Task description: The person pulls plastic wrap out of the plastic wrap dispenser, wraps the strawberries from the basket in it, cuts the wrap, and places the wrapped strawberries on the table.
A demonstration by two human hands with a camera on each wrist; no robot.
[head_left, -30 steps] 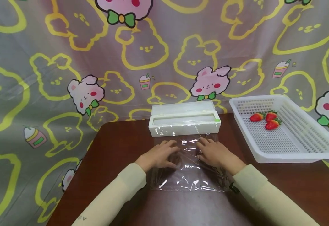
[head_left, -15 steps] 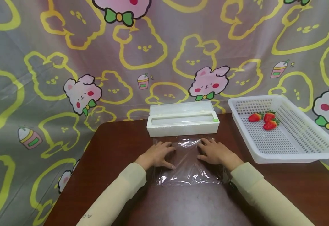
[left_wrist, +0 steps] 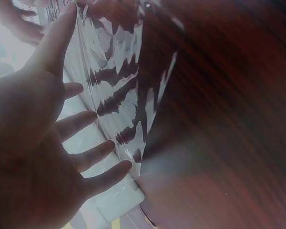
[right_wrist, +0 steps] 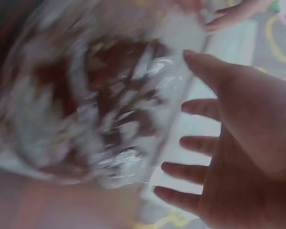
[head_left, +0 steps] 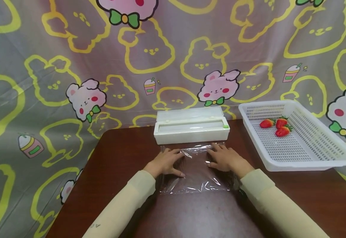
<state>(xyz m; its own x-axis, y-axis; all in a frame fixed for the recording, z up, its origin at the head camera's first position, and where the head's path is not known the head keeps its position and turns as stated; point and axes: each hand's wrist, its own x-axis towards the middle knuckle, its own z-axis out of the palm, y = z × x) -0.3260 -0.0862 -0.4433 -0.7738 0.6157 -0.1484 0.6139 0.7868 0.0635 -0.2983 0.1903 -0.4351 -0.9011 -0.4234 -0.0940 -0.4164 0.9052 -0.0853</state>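
A clear, creased sheet of plastic wrap (head_left: 195, 175) lies over the dark wooden table between both hands. The left hand (head_left: 166, 162) rests on its left side, fingers and thumb spread. On the right side the right hand (head_left: 225, 158) touches the film with spread fingers. Each wrist view shows extended fingers on the film, from the left palm (left_wrist: 33, 133) and the right palm (right_wrist: 248, 138). Just beyond the film stands a white wrap dispenser box (head_left: 192, 136), its lid raised and a green slider at its right end. A narrow gap shows between box and film.
A white perforated basket (head_left: 312, 166) stands at the right of the table, holding red strawberries (head_left: 282, 131). A grey curtain (head_left: 173, 39) with cartoon prints hangs behind. The table's left edge (head_left: 80, 178) shows beyond the left arm.
One second ago the film reached up to the box front; now it lies apart from it. Its near edge has shifted slightly toward the box. The hands keep nearly the same place.
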